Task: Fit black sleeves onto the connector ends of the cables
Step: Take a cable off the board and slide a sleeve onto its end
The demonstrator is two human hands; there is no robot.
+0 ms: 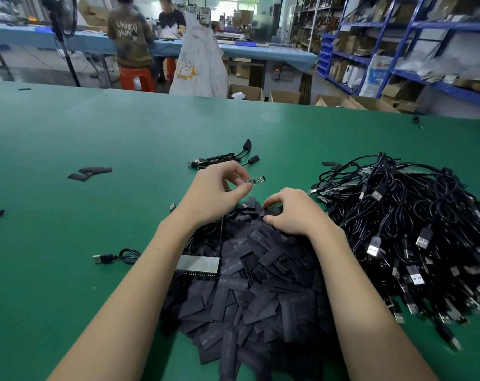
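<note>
The left hand (217, 193) pinched the bare connector end (256, 180) while the right hand (291, 213) clamped a sleeve (271, 211); misalignment could snag it.

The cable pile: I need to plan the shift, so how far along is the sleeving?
Done: only one small bunch of cables lies apart beyond the hands, ends sleeved in black. In hand: the left hand pinches a bare connector board, and the right hand picks at the sleeve heap. Left: the large cable pile to the right, so nearly everything.
</note>
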